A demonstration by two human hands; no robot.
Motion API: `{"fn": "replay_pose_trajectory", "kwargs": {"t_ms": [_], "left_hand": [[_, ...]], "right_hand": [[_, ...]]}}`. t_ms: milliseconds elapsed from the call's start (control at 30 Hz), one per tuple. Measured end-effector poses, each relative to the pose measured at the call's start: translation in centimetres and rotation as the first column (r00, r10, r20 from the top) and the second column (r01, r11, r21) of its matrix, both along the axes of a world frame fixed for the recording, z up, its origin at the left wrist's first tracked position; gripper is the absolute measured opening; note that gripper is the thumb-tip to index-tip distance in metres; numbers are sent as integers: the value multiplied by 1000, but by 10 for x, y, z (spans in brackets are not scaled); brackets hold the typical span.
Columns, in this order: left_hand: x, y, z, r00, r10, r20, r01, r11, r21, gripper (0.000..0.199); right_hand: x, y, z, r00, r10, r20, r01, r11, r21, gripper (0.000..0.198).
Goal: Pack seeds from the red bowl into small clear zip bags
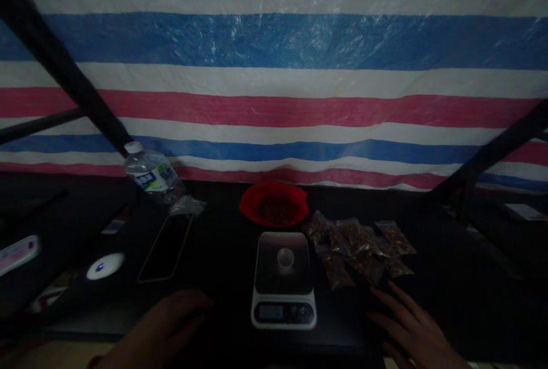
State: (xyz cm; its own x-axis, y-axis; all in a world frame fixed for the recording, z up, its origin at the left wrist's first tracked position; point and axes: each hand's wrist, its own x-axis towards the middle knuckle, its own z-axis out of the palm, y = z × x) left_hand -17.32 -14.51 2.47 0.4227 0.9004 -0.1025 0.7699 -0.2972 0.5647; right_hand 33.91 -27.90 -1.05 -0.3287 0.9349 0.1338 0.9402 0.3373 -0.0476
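Note:
A white digital scale (262, 278) sits on the black table, with a small clear cup (285, 258) on its dark plate. Its display is dim and I cannot read it. To its left, my left hand (171, 317) rests at the table's near side, loosely bent, thumb and fingers apart, holding nothing. My right hand (411, 323) lies to the right of the scale with its fingers spread, nothing in it. Just beyond those fingertips are several small clear bags (362, 246) of brownish dried bits. Behind the scale stands a red bag (274, 203), open at the top, with dark contents.
A clear plastic bottle (154, 172) leans at the back left beside crumpled clear plastic (187, 206). Nearer lie a dark phone (166, 248), a white oval device (105, 266) and another phone (19, 254). A striped tarp (274, 111) hangs behind, with dark slanting bars (64, 61) at both sides.

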Motion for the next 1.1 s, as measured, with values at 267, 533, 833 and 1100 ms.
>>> {"fn": "replay_pose_trajectory", "kwargs": {"t_ms": [267,533,833,1100], "left_hand": [[76,93,-8,961,126,247,-151,985,88,38],[133,163,-9,777,447,444,-350,892,-285,35],[137,150,39,781,307,543,-238,951,-196,41],[129,143,14,950,140,279,-175,979,107,34]], "right_hand": [[-61,169,46,926,-66,-372,60,998,-28,36],[-115,269,32,788,-196,-584,104,977,-187,28],[-95,259,67,774,-171,-610,181,982,-46,30],[-87,248,43,774,-191,-604,212,977,-37,28]]}}
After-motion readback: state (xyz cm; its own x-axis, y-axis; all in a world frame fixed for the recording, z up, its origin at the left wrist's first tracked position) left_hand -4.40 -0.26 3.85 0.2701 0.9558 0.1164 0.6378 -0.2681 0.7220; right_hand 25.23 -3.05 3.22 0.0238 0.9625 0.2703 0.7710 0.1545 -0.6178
